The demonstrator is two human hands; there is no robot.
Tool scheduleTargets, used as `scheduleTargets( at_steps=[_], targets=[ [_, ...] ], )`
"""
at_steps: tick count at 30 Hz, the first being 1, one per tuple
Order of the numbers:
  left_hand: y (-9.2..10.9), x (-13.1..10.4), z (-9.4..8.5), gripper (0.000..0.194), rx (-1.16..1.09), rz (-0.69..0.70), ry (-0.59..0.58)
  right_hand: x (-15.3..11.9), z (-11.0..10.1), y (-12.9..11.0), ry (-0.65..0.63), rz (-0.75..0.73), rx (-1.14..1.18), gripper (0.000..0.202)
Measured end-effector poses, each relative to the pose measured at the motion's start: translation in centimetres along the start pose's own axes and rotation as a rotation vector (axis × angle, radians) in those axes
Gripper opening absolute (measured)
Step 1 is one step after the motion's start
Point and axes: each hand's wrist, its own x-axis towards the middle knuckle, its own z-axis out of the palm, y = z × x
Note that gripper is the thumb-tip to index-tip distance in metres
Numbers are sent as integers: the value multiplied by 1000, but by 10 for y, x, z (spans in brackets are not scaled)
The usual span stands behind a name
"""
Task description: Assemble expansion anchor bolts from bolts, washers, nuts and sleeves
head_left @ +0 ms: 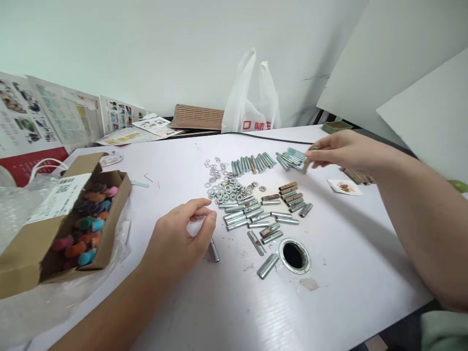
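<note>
Right hand, beyond the ring: fingers clamped on a metal piece, probably stiff, light, slippery; mid-length suits gripping. Left hand, left of the ring: fingers slightly apart.

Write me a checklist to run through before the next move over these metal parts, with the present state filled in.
1. Left hand free: ok, nothing shows between thumb and forefinger.
2. Right hand grip secure: cannot tell, the piece at its fingertips is blurred.
3. Nuts apart from the metal tubes: not ok, the pile crowds against the nearest tubes.
4. Tubes well away from the ringed hole: not ok, one lies right beside the ring.
5. Cardboard box away from the loose parts: ok, it sits off to the left.
</note>
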Motion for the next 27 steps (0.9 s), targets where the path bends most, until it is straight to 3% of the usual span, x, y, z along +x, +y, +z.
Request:
scheduleTargets(
  at_steps=[1, 4, 7, 12, 16, 21, 25, 27],
  targets=[
    [0, 1, 1, 33, 7, -36, -20, 4, -14, 24, -16, 129, -79, 42],
    [2, 5, 3, 30, 13, -163, -67, 13, -41, 81, 109, 389, -278, 48],
    [5, 10, 2, 28, 44, -249, -47, 21, -48, 108, 92, 432, -307, 47],
    [6, 12, 0, 26, 109, -293, -15, 29, -38, 115, -31, 472, -416, 46],
    [2, 10, 2, 25, 103, -269, -9, 25, -34, 117, 36, 491, -453, 37],
    [-1, 7, 4, 25, 45, -220, -46, 7, -35, 105, 11, 374, -424, 36],
    [-1, 5, 4, 26, 12, -191, -44, 3, -36, 98, -6, 392, -414, 41],
    [-1, 4, 4, 25, 3, -182, -46, 3, -37, 101, 12, 280, -424, 46]
  ],
)
